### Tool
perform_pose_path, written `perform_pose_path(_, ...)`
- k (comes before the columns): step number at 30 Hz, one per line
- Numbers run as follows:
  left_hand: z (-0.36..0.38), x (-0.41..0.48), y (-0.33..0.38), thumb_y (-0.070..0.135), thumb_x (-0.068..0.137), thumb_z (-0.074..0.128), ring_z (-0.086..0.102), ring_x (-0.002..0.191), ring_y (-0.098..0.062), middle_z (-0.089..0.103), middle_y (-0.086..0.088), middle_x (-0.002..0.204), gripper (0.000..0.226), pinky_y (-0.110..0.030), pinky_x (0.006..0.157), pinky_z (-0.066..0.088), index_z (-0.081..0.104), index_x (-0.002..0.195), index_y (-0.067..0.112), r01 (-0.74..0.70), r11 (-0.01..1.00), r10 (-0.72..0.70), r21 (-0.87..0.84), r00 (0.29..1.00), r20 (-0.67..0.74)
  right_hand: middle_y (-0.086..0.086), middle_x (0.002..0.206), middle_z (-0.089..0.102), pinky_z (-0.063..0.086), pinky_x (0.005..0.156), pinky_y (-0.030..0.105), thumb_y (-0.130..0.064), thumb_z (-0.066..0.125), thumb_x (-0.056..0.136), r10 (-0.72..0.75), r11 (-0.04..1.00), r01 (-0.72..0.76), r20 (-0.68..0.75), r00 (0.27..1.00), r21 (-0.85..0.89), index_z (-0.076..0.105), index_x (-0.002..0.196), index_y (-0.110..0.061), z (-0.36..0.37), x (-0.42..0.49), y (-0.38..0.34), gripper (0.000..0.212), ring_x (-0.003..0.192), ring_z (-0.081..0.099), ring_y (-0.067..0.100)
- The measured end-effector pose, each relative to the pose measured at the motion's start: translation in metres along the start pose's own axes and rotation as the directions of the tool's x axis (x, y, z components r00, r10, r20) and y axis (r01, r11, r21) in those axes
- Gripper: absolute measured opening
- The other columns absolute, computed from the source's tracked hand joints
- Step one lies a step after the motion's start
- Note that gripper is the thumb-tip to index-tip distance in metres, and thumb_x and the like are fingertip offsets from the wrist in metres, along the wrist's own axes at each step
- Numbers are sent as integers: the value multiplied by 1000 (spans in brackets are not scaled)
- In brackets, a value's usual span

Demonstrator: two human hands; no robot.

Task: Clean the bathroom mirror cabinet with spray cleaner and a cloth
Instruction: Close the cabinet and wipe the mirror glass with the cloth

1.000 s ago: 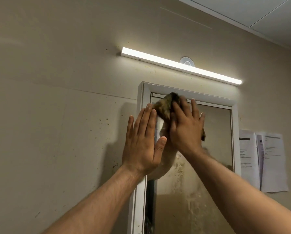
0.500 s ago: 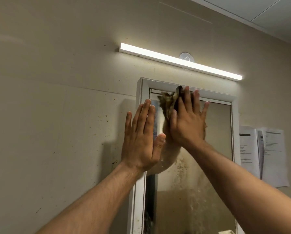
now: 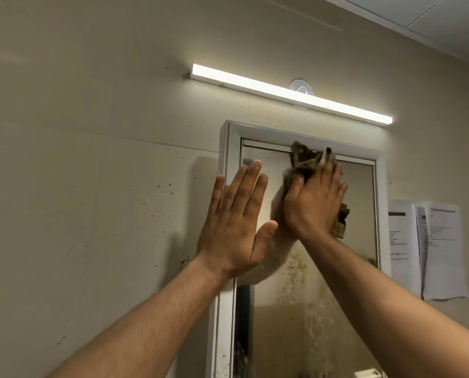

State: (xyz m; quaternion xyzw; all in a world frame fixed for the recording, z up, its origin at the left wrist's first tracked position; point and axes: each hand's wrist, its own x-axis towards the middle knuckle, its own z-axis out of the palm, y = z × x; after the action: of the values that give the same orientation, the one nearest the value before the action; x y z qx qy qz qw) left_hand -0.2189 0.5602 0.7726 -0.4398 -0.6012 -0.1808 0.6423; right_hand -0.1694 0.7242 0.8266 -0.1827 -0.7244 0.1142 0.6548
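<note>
The mirror cabinet [image 3: 230, 143] has a white frame and a stained mirror door, speckled with dirt in its lower half. My left hand [image 3: 234, 225] lies flat with straight fingers against the cabinet's left edge. My right hand [image 3: 313, 203] presses a crumpled brown cloth [image 3: 303, 160] against the top of the mirror, just under the upper frame. A corner of the cloth hangs out below my right palm. No spray cleaner is in view.
A lit strip light [image 3: 290, 94] runs along the wall above the cabinet. Printed paper sheets [image 3: 429, 249] are stuck to the wall right of it. The beige wall [image 3: 91, 214] left of the cabinet is spotted with dirt. A small white object [image 3: 367, 373] peeks in at the bottom.
My right hand slid the cloth rightward along the mirror's top edge. My left hand stayed flat on the cabinet's left side.
</note>
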Motion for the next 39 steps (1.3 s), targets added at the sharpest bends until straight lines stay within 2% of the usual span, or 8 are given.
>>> perform_pose_path(3, 0, 0, 1, 55, 106, 11, 5, 160, -28, 9, -15, 172, 73, -58, 126, 9, 11, 162, 9, 5, 1000, -5, 9, 1000, 16, 1, 172, -7, -3, 127, 48, -51, 23, 103, -255, 964, 256, 34, 966, -72, 33, 158, -17, 5, -6, -29, 66, 158, -8, 23)
perform_pose_path(8, 3, 1, -1, 55, 106, 15, 2, 160, -29, 2, -14, 172, 75, -59, 126, 9, 10, 164, 8, 18, 993, -18, 113, 1000, 1, 2, 172, 0, 9, 127, 53, -55, 21, 105, -794, 582, 806, 137, 592, -111, 13, 164, -19, 8, 3, -8, 69, 158, -4, 22)
perform_pose_path(16, 3, 8, 1, 61, 104, 3, 2, 159, -29, 0, -14, 172, 78, -59, 125, 6, 7, 164, 11, -64, 961, 22, 269, 987, 157, 0, 170, 15, 7, 127, 54, -46, 26, 103, -108, 993, 107, -5, 994, -40, 27, 159, -19, -10, 36, 89, 62, 158, 3, 20)
perform_pose_path(21, 3, 6, 2, 60, 104, 2, 3, 159, -29, 2, -13, 172, 77, -58, 125, 6, 7, 163, 11, -79, 963, 35, 256, 985, 171, 12, 167, 24, 6, 127, 51, -41, 29, 107, 202, 979, -202, -14, 979, 15, 56, 137, -3, -11, 42, 65, 56, 157, 9, 28)
perform_pose_path(25, 1, 4, 1, 59, 106, 6, 4, 159, -28, 4, -13, 173, 77, -58, 126, 7, 12, 164, 8, -65, 978, 42, 196, 992, 121, 1, 172, 6, 5, 128, 46, -44, 31, 105, -321, 947, 321, 9, 947, -30, 34, 157, -16, -2, 9, 26, 59, 158, -3, 19)
perform_pose_path(31, 0, 4, 0, 59, 106, 10, 6, 159, -31, 6, -15, 172, 78, -64, 123, 13, 13, 163, 7, -10, 989, 3, 150, 999, 47, 1, 172, 5, 7, 127, 52, -48, 25, 107, -846, 493, 867, 193, 497, -76, 16, 163, -20, 0, 3, 50, 63, 159, 2, 24)
perform_pose_path(34, 1, 3, 0, 58, 105, 10, 7, 159, -32, 7, -16, 172, 78, -65, 122, 15, 13, 163, 6, -21, 990, 14, 143, 999, 48, -3, 172, 2, 9, 125, 59, -50, 23, 106, -720, 643, 751, 214, 660, -152, 16, 162, -24, -13, 32, 97, 62, 158, -2, 20)
perform_pose_path(39, 3, 2, 1, 58, 106, 10, 6, 159, -30, 8, -15, 172, 78, -62, 124, 13, 17, 162, 4, 4, 994, -7, 109, 999, 34, 3, 170, 16, 2, 126, 57, -46, 21, 104, 9, 998, -6, 40, 999, -70, 40, 154, -16, -16, 34, 135, 61, 158, -2, 21)
